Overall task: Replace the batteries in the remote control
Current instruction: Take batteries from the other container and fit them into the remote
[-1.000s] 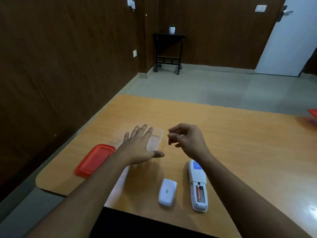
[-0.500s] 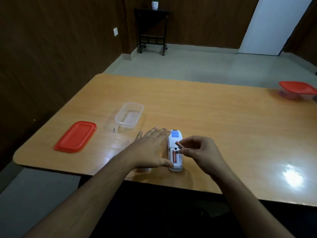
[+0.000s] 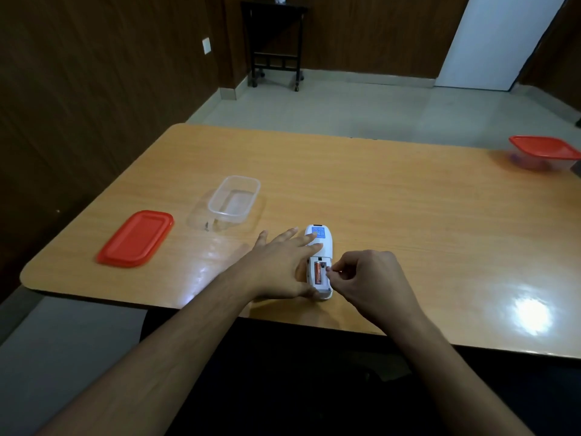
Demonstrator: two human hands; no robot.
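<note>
Remote control point(image 3: 320, 247) under left hand point(image 3: 279, 265)

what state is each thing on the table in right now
remote: face down, battery bay open
battery: seated in the bay's left slot
left hand: flat, pressing the remote
right hand: fingertips pinched at the bay's right slot
clear tub: uncovered, looks empty
red lid: off, flat on table
far tub: lidded

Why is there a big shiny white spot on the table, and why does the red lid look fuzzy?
Head view: the white spot is glare from a light bouncing off the glossy table, with a fainter one by the left arm; the red lid looks soft at its edges, probably blur near the wide-angle frame's side.
</note>
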